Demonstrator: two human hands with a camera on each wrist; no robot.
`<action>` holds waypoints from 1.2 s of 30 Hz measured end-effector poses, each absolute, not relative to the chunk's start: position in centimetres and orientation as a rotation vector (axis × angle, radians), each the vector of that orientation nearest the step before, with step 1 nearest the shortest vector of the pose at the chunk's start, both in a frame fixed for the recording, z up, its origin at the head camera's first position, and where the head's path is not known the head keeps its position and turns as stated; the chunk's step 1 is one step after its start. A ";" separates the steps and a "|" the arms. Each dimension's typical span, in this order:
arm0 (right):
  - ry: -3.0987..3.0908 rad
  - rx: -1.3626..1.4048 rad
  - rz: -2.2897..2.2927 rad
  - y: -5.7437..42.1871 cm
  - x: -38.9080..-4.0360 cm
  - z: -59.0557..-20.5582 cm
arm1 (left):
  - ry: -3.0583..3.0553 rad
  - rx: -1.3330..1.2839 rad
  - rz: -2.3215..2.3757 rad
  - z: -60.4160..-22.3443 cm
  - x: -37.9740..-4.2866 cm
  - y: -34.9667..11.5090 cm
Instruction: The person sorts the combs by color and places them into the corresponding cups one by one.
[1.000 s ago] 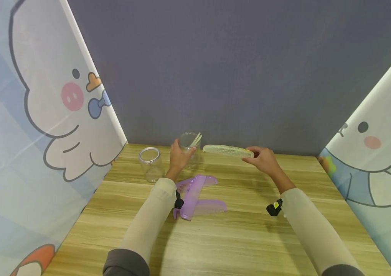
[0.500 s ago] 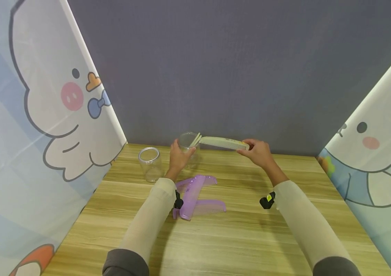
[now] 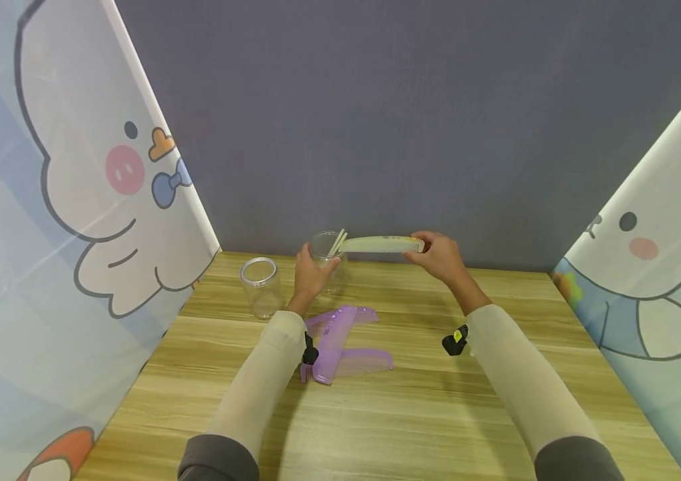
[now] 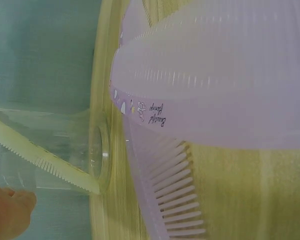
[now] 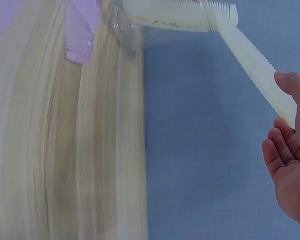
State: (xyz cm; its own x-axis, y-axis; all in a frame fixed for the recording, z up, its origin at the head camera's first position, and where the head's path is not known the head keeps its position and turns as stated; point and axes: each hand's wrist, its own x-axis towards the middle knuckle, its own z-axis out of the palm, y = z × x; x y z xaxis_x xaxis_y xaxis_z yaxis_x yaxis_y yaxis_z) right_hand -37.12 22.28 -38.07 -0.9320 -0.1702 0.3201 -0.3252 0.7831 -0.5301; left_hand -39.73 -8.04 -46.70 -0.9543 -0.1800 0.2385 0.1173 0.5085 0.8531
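Note:
My left hand (image 3: 311,272) grips the side of a clear jar (image 3: 335,284) at the back of the table. Pale green combs (image 3: 336,242) lean in this jar, their ends above its rim; one pale comb (image 4: 50,162) shows through the wall in the left wrist view. My right hand (image 3: 441,259) pinches another pale green comb (image 3: 381,244) by one end, thumb on one face in the right wrist view. This comb is held nearly level, teeth down, its far end at the jar's rim. Whether it touches the rim or the other combs, I cannot tell.
A second clear jar (image 3: 263,294) stands to the left of the gripped one. Several purple combs (image 3: 335,341) lie crossed on the wooden table (image 3: 412,427), near my left wrist. A grey panel (image 3: 376,120) rises behind the table, with printed cloth (image 3: 75,200) at the sides.
My right hand has moved left and up, bringing the comb's far end to the jar's rim. The combs inside the jar have shifted slightly left. My left hand has stayed on the jar.

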 end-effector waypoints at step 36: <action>-2.488 0.376 1.200 13.4 -38.8 -36.2 | -2.459 0.021 -1.422 -46.9 -40.0 -8.3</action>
